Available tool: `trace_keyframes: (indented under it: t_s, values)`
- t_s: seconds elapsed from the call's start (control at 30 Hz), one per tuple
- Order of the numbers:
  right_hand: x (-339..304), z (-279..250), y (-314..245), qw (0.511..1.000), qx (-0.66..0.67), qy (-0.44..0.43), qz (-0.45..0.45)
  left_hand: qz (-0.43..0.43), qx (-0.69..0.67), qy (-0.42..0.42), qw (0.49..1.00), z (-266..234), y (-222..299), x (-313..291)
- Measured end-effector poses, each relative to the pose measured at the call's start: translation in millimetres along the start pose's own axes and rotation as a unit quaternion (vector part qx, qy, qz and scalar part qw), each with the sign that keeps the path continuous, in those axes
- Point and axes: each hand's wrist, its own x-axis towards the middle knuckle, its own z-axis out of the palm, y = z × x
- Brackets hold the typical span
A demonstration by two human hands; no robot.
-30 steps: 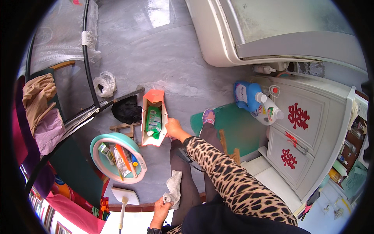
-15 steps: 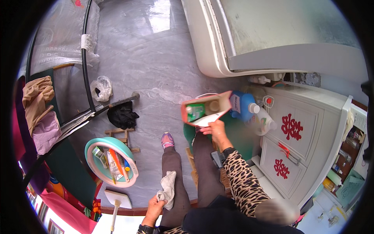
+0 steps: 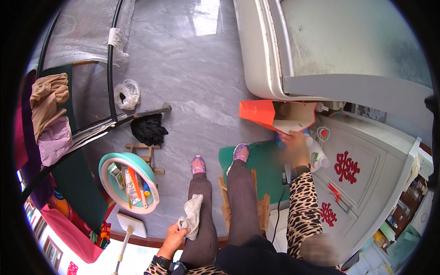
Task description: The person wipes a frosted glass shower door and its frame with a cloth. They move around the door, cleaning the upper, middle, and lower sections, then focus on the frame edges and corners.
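My right hand (image 3: 297, 147) grips the near edge of an open orange-red box (image 3: 257, 112), its fingers over the pale inner wall. The box is tilted, and a round brownish thing (image 3: 285, 110) shows inside; the rest of its contents is hidden. Partly behind the hand stand a blue bottle (image 3: 278, 139) and a white jug (image 3: 318, 156). In my left hand (image 3: 173, 239), a crumpled light grey cloth (image 3: 194, 214) is bunched, hanging over my left leg.
A green mat (image 3: 270, 172) lies by my right foot. At left stand a teal-and-pink basin (image 3: 151, 192) with tools and packets, black cloth (image 3: 149, 130) and a plastic bag (image 3: 130, 94). White cabinets (image 3: 366, 146) and a large white tub-like unit (image 3: 259, 55) flank the right.
My right hand has carried the box rightward and tipped it, so its orange outside shows. The green packet inside is out of sight. My left hand with the cloth has shifted slightly left.
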Motion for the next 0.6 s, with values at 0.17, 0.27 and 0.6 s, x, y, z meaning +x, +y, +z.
trace_keyframes:
  t_s: [0.17,0.27,0.6]
  values:
    - [40.5,-36.3,-6.4,0.998,-0.063,-0.004,-0.03,0.013,-0.003,0.014,1.0,2.3,-2.1,7.0]
    - [79.3,-74.9,9.6,0.968,-0.196,-0.054,-0.149,0.024,0.006,0.014,1.0,3.0,-4.2,10.7]
    - [104.8,-132.2,67.9,0.993,-0.047,-0.043,-0.095,0.058,-0.049,-0.002,0.997,23.4,2.2,6.2]
